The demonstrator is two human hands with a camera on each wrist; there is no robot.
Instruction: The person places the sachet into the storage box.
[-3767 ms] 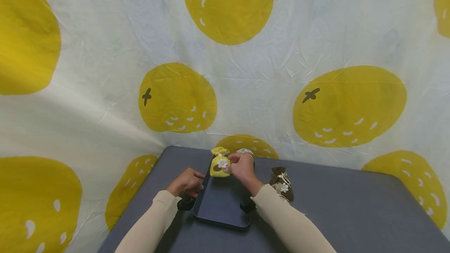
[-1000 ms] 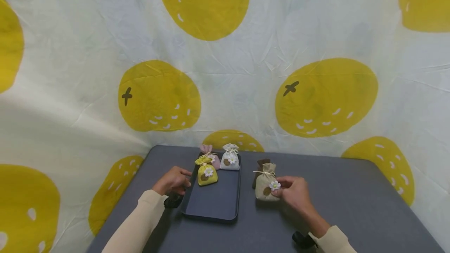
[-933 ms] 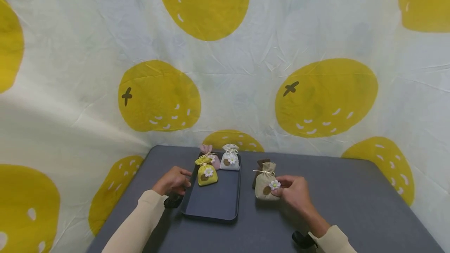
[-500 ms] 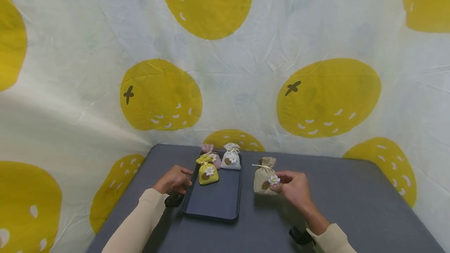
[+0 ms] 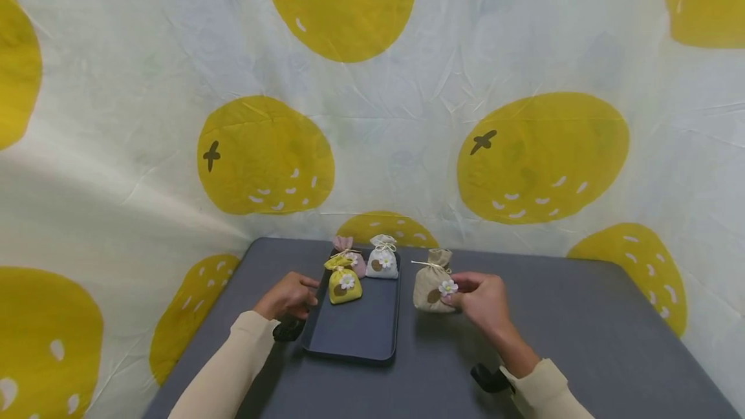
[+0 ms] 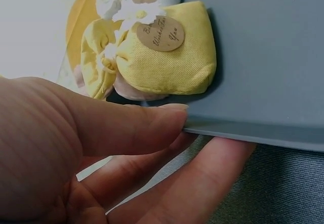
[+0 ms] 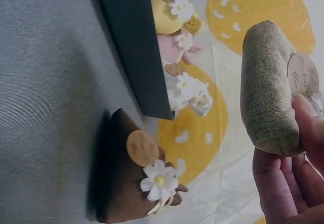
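My right hand [image 5: 482, 298] pinches a small beige drawstring pouch [image 5: 426, 284] by its side, thumb near its white flower and round tag. The pouch hangs above the table, right of the dark tray [image 5: 352, 336]. With thumb above and fingers below, my left hand [image 5: 289, 297] grips the tray's left rim [image 6: 238, 132]. A yellow pouch [image 5: 340, 291], a pink pouch [image 5: 343, 244] and a white pouch [image 5: 376, 255] lie together at the tray's far end. On the table, a brown pouch [image 7: 121, 183] shows in the right wrist view; the beige one hides it in the head view.
The grey table [image 5: 570, 335] extends right of the tray. Behind it and along the left side hangs a pale cloth [image 5: 396, 154] printed with large yellow fruit. The tray's near half is bare.
My right hand, earlier at the yellow pouch over the tray, released it there. It then took the beige pouch from beside the brown one, raising it and shifting left. My left hand stays at the rim.
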